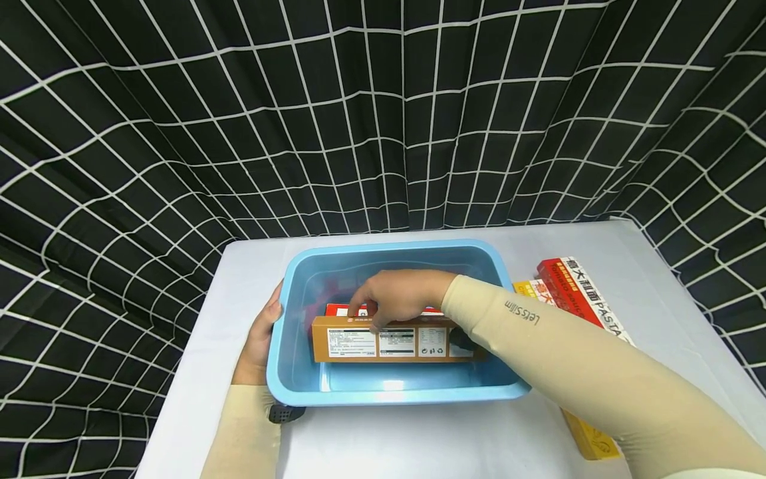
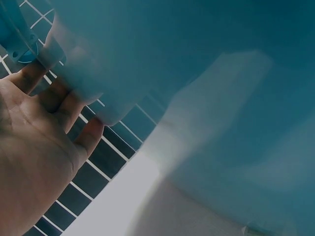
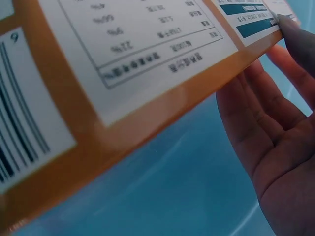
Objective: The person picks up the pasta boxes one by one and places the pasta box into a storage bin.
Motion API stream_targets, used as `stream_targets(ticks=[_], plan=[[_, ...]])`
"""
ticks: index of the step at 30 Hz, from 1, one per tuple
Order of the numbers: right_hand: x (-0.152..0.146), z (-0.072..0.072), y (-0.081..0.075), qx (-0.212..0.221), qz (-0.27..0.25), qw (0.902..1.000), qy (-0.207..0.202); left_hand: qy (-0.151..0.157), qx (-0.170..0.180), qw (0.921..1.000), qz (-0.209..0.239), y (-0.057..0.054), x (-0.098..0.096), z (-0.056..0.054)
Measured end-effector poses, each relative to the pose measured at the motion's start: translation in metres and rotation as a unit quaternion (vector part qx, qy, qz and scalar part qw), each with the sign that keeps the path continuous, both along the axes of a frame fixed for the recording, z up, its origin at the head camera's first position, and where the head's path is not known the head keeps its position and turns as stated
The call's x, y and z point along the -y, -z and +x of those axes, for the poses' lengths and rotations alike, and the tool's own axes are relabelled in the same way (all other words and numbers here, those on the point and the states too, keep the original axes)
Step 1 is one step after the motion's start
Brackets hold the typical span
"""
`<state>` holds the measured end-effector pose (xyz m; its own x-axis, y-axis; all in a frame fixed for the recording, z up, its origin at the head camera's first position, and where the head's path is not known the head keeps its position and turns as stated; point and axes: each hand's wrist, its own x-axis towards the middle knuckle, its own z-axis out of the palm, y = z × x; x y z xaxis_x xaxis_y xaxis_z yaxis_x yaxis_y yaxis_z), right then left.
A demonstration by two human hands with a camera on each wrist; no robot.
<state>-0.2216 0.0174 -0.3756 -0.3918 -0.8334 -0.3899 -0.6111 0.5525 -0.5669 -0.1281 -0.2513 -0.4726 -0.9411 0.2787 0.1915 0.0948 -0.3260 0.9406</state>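
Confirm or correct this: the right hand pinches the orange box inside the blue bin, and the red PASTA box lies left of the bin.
Wrong side: in the head view, the red PASTA box lies right of the blue bin. The right hand does pinch the orange box inside.

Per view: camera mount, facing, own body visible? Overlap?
Head: on the head, facing forward and down into the blue tub; left hand, right hand, both sleeved forearms.
Left wrist: faces the tub's outer side; left palm and fingers.
Right wrist: faces the orange-brown carton's nutrition table; right fingers and part of the palm.
Shared: head and right wrist both show carton, tub, right hand.
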Motion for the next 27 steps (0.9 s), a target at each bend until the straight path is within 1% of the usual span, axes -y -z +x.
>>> stream_targets(ticks=[4,10,15,22,24,27], plan=[[-0.001,0.002,0.003,-0.001,0.01,0.9999,-0.007,0.003,-0.001,1.0,0.0,0.001,0.0,0.0],[0.001,0.004,0.008,-0.011,0.018,0.9997,-0.016,-0.002,-0.003,1.0,-0.005,0.001,-0.001,-0.001],[0.001,0.005,0.009,-0.021,0.019,0.9995,-0.012,0.001,-0.002,1.0,-0.006,0.0,-0.002,0.0],[0.001,0.005,0.012,-0.021,0.022,0.9995,-0.009,-0.013,0.001,0.9998,-0.016,-0.001,-0.003,0.001],[0.003,0.005,0.013,-0.02,0.017,0.9996,-0.007,-0.015,0.002,0.9998,-0.015,-0.001,-0.003,0.001],[0.005,0.006,0.015,-0.03,0.005,0.9995,-0.005,-0.017,0.001,0.9998,-0.012,-0.001,-0.002,0.001]])
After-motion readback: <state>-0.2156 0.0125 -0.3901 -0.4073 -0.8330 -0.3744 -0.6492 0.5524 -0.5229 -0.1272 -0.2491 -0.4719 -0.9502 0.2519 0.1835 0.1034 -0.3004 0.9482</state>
